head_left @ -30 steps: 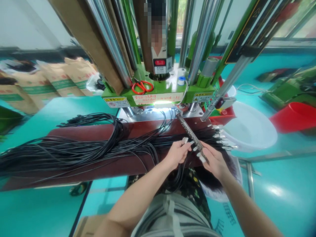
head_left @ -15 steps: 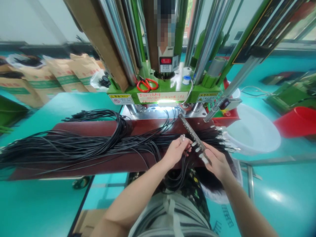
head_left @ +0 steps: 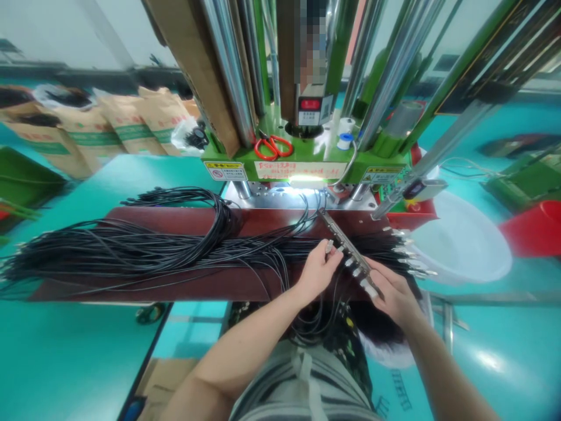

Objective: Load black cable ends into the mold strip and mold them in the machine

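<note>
- Metal bar (head_left: 347, 244) lies slantwise just right of the left fingertips; its near end is gripped by the right hand (head_left: 395, 293), the nearer of the two.
- Its long axis runs from the right fingers forward and leftward, the far end reaching beyond the left fingers toward the press plate (head_left: 258, 202).
- Pale connectors (head_left: 357, 272) stick out along its left edge, facing the left fingers.
- The left hand (head_left: 321, 268) has thumb and fingers pinched around a small pale piece (head_left: 328, 246); whether these fingertips touch the bar, I cannot tell.
- Black cables (head_left: 205, 251) spread leftward from the left fingers.
</note>
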Tool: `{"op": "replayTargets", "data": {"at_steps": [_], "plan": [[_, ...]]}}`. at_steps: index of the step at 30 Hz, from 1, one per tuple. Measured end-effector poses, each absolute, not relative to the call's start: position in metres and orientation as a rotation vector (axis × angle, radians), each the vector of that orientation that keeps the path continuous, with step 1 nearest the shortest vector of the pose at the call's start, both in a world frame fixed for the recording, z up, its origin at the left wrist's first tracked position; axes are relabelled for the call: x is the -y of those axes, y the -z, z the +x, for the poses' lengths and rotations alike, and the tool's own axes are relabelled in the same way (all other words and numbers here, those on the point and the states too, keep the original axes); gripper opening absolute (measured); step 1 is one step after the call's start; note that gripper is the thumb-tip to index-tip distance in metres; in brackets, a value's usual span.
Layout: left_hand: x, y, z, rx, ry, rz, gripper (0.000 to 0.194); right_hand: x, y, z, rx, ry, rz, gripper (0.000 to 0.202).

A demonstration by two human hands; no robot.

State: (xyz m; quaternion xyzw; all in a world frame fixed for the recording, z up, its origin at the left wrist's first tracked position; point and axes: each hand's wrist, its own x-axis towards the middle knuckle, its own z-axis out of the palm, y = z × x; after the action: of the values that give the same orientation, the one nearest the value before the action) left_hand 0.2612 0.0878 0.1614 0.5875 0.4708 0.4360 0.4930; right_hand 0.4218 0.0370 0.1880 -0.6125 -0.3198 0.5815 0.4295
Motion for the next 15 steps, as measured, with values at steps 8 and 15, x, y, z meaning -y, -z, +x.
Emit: {"op": "replayTargets", "data": {"at_steps": [8, 15], "plan": [[-0.0861, -0.1606, 0.2587, -1.134, -1.067, 1.359, 0.021, -0.039, -0.1874, 0.4251, 1.064, -1.309, -1.546, 0.046], [-0.0843, -0.1619, 0.2565, -1.12, -0.994, 1.225, 0.024, -0.0381, -0.1864, 0.4259, 1.268, -1.224, -1.537, 0.041]]}}
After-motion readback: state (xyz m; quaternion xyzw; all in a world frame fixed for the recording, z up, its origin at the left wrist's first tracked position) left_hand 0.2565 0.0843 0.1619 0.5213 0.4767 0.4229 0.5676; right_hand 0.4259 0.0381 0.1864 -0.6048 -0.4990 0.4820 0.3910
